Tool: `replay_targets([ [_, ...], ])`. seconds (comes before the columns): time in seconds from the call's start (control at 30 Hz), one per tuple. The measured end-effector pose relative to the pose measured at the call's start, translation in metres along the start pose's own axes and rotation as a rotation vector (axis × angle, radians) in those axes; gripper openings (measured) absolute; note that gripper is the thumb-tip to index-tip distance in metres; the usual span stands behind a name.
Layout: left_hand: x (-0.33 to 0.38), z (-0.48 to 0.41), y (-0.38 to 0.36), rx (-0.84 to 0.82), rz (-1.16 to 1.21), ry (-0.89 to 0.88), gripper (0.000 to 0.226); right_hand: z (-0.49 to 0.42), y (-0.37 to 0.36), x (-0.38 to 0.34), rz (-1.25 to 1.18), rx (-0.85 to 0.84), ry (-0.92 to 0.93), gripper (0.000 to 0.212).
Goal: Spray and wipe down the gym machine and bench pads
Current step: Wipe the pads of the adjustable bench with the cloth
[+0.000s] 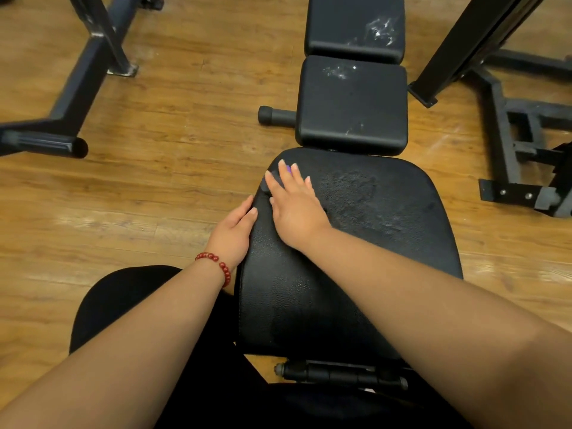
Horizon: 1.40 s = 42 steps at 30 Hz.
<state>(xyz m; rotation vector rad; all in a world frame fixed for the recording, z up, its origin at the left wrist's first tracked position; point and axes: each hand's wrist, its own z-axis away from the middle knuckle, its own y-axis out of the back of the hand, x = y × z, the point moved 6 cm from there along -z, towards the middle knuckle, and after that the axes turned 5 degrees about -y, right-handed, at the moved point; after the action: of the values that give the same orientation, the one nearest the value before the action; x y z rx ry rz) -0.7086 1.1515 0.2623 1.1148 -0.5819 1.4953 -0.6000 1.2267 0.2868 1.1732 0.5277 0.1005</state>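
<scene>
A large black bench pad (371,243) fills the middle of the head view, with damp streaks on its right half. My right hand (294,205) lies flat with straight fingers on the pad's far left corner, pressing a dark cloth (268,181); a bit of purple shows between the fingertips. My left hand (236,224) rests against the pad's left edge, thumb on top, a red bead bracelet on the wrist. Beyond it lie a smaller seat pad (351,106) and a further pad (354,26), both with white spray foam.
Black machine frames stand on the wooden floor at the left (77,97) and right (510,144). A black roller handle (272,115) sticks out left of the seat pad. An adjustment bar (340,371) sits under the near pad. My legs are at the bottom.
</scene>
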Motion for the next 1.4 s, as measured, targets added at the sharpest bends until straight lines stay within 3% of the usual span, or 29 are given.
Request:
replay_targets([
  [0.2, 0.013, -0.002, 0.005, 0.112, -0.046, -0.067, 0.039, 0.042, -0.004, -0.006, -0.24, -0.062, 0.111, 0.055],
  [0.27, 0.035, 0.003, 0.002, 0.158, -0.296, -0.244, 0.042, 0.039, 0.01, 0.018, -0.339, 0.019, 0.043, 0.054],
  [0.33, 0.052, 0.009, -0.016, 0.129, -0.523, -0.401, 0.046, 0.037, 0.02, 0.05, -0.271, 0.111, -0.073, 0.053],
  [0.43, 0.046, 0.015, -0.053, 0.001, -0.887, -0.392, 0.062, 0.044, 0.017, 0.071, -0.104, 0.127, -0.089, 0.05],
  [0.53, 0.039, 0.01, -0.064, -0.005, -1.086, -0.334, 0.075, 0.048, 0.013, 0.067, -0.084, 0.137, -0.019, 0.047],
  [0.73, 0.061, -0.003, -0.057, -0.01, -1.192, -0.491, 0.061, 0.048, 0.016, 0.071, -0.144, 0.181, -0.028, 0.044],
  [0.93, 0.053, -0.002, -0.072, 0.003, -1.189, -0.343, 0.069, 0.047, 0.015, 0.073, -0.171, 0.187, -0.045, 0.042],
  [1.07, 0.047, 0.008, -0.073, 0.012, -1.211, -0.402, 0.065, 0.051, 0.014, 0.077, -0.175, 0.18, -0.029, 0.042],
  [1.23, 0.034, 0.035, -0.064, -0.129, -1.292, -0.571, 0.062, 0.056, 0.01, 0.075, -0.134, 0.168, -0.014, 0.044],
  [1.4, 0.046, 0.005, -0.066, -0.102, -1.295, -0.516, 0.061, 0.058, 0.007, 0.072, -0.083, 0.159, 0.007, 0.046],
])
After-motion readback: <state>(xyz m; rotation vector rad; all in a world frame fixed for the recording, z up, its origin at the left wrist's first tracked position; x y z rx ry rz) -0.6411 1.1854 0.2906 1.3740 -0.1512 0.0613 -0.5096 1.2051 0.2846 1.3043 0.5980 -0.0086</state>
